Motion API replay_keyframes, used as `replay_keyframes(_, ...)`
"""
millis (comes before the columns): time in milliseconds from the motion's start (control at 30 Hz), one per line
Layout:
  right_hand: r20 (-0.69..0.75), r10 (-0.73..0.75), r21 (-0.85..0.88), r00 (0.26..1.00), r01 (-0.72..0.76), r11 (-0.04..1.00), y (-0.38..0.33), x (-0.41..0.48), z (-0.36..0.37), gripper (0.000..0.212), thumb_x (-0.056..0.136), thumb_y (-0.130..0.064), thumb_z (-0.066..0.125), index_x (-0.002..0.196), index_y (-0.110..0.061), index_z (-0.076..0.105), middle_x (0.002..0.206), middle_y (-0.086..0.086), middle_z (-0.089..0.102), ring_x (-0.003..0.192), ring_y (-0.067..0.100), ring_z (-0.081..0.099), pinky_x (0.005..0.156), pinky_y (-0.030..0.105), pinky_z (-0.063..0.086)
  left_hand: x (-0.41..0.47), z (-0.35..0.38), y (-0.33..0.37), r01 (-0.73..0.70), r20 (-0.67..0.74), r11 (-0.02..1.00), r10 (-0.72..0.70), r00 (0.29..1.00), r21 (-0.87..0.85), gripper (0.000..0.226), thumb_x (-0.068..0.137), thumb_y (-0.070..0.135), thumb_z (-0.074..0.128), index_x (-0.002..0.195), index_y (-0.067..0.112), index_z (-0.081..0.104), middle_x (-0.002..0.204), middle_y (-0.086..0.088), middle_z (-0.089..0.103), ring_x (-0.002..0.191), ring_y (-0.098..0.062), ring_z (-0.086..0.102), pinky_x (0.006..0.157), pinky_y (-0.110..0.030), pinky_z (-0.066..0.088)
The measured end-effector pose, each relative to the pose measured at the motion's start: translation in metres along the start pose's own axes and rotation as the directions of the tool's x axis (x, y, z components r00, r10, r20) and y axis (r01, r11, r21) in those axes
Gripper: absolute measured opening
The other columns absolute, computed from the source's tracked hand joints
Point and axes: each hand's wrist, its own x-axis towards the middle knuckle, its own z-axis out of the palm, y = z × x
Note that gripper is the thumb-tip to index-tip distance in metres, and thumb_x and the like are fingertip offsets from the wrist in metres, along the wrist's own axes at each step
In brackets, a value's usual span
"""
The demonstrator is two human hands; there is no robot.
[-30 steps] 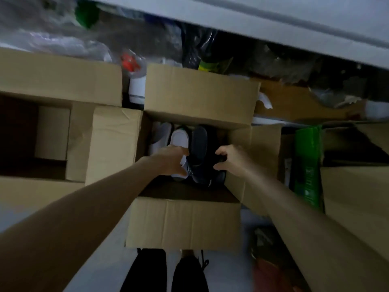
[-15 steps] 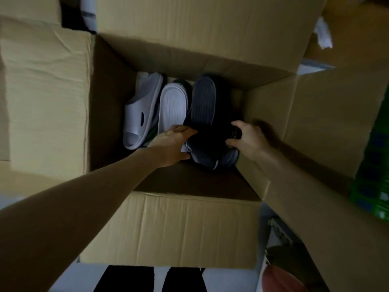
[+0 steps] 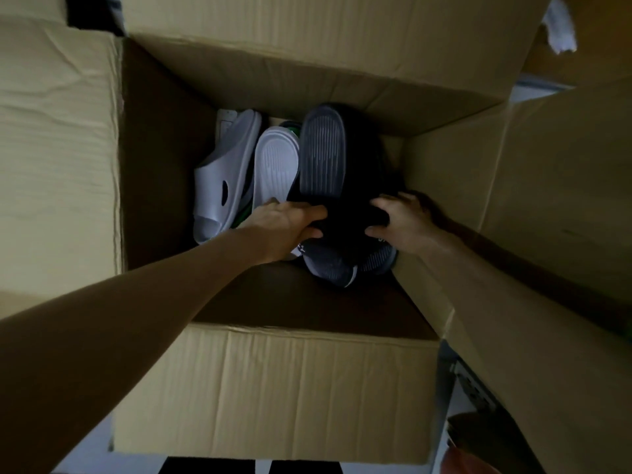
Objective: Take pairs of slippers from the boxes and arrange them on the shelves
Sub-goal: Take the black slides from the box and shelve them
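An open cardboard box (image 3: 273, 388) fills the view, with slippers standing on edge inside. A dark ribbed-sole slipper (image 3: 321, 155) stands in the middle, part of a dark pair. My left hand (image 3: 287, 227) grips the left side of that dark pair, thumb and fingers curled round it. From the right, my right hand (image 3: 400, 220) grips the same pair. Left of them stand a white slipper sole (image 3: 275, 165) and a white slipper with side holes (image 3: 222, 186). The lower parts of the dark pair lie in shadow.
The box's flaps stand open: a wide one at left (image 3: 58, 148), one at the back (image 3: 325, 39) and one at right (image 3: 554, 186). My dark trouser legs (image 3: 263, 466) show below the box on a pale floor. A reddish object (image 3: 478, 449) sits at bottom right.
The camera has moved down and closer to the box. Both hands have closed in further round the dark slipper pair, which stays in the box.
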Motion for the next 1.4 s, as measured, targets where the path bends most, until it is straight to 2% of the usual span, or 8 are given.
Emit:
replay_keyframes(100, -0.001, -0.005, -0.114, 1.000, 0.005, 0.993, -0.007, 0.003, -0.003, 0.057, 0.091, -0.040, 0.056, 0.143, -0.023, 0.038, 0.148, 0.002, 0.038, 0.140, 0.026, 0.024, 0.113, 0.045, 0.014, 0.003, -0.005, -0.001, -0.033, 0.011, 0.997, 0.032, 0.999, 0.069, 0.032, 0.097, 0.033, 0.042, 0.126, 0.022, 0.046, 0.120, -0.002, 0.052, 0.111, -0.022, 0.052, 0.101, -0.037, 0.032)
replay_keyframes(333, 0.014, 0.011, -0.294, 1.000, -0.006, 0.956, -0.018, 0.005, -0.007, 0.043, 0.088, -0.040, 0.061, 0.129, -0.031, 0.053, 0.136, 0.001, 0.045, 0.131, 0.030, 0.023, 0.109, 0.046, 0.012, -0.003, -0.001, -0.007, -0.005, -0.001, 1.000, 0.006, 1.000, 0.015, 0.034, 0.097, 0.031, 0.043, 0.129, 0.021, 0.045, 0.121, -0.004, 0.049, 0.114, -0.024, 0.048, 0.098, -0.038, 0.034)
replay_keyframes(567, -0.007, 0.103, -0.146, 0.995, -0.103, 0.984, -0.022, -0.015, -0.020, 0.039, 0.076, -0.048, 0.072, 0.113, -0.043, 0.061, 0.129, 0.004, 0.040, 0.127, 0.034, 0.026, 0.103, 0.045, 0.023, -0.028, -0.012, -0.005, 0.010, -0.022, 0.999, -0.011, 1.000, -0.037, 0.032, 0.095, 0.027, 0.047, 0.126, 0.019, 0.048, 0.122, -0.005, 0.050, 0.115, -0.025, 0.048, 0.094, -0.039, 0.041)
replay_keyframes(700, 0.018, 0.073, -0.041, 0.997, -0.072, 0.997, -0.041, -0.052, -0.044, 0.013, 0.078, -0.043, 0.071, 0.089, -0.043, 0.063, 0.126, 0.007, 0.051, 0.125, 0.035, 0.037, 0.102, 0.049, 0.028, -0.057, -0.034, 0.000, 0.072, -0.008, 0.991, -0.074, 0.997, -0.113, 0.025, 0.095, 0.027, 0.049, 0.119, 0.022, 0.049, 0.121, -0.008, 0.056, 0.111, -0.027, 0.053, 0.094, -0.044, 0.043)
replay_keyframes(833, 0.037, 0.023, 0.080, 0.999, -0.026, 0.996, -0.072, -0.106, -0.076, 0.033, 0.081, -0.029, 0.073, 0.113, -0.023, 0.065, 0.117, 0.004, 0.060, 0.109, 0.025, 0.056, 0.095, 0.037, 0.045, -0.093, -0.064, 0.029, 0.099, -0.042, 0.989, -0.104, 0.994, -0.111, 0.023, 0.094, 0.026, 0.050, 0.115, 0.017, 0.050, 0.113, -0.013, 0.056, 0.104, -0.030, 0.054, 0.092, -0.042, 0.044)
replay_keyframes(1067, 0.021, -0.105, 0.061, 0.994, 0.103, 0.993, -0.141, -0.228, -0.165, 0.052, 0.079, -0.025, 0.075, 0.126, -0.010, 0.059, 0.123, 0.007, 0.060, 0.115, 0.021, 0.055, 0.085, 0.025, 0.040, -0.193, -0.157, 0.102, 0.133, -0.217, 0.985, -0.153, 0.964, -0.107, 0.023, 0.091, 0.028, 0.055, 0.110, 0.015, 0.053, 0.102, -0.012, 0.054, 0.092, -0.031, 0.055, 0.076, -0.029, 0.042)
replay_keyframes(1267, -0.086, -0.240, -0.055, 0.967, 0.236, 0.970, -0.230, -0.386, -0.252, 0.031, 0.077, -0.025, 0.077, 0.106, -0.017, 0.067, 0.095, -0.001, 0.060, 0.088, 0.015, 0.056, 0.073, 0.025, 0.040, -0.339, -0.270, 0.186, 0.125, -0.357, 0.985, -0.159, 0.921, -0.116, 0.010, 0.089, 0.018, 0.060, 0.093, 0.012, 0.053, 0.088, -0.006, 0.053, 0.089, -0.028, 0.054, 0.072, -0.029, 0.038)
replay_keyframes(1400, -0.122, -0.338, -0.179, 0.933, 0.314, 0.932, -0.301, -0.495, -0.299, 0.020, 0.075, -0.024, 0.079, 0.087, -0.025, 0.062, 0.088, -0.003, 0.060, 0.084, 0.016, 0.056, 0.066, 0.025, 0.044, -0.454, -0.340, 0.235, 0.140, -0.423, 0.990, -0.133, 0.896, -0.015, 0.016, 0.088, 0.016, 0.061, 0.100, 0.006, 0.058, 0.096, -0.011, 0.060, 0.094, -0.028, 0.057, 0.079, -0.031, 0.043)
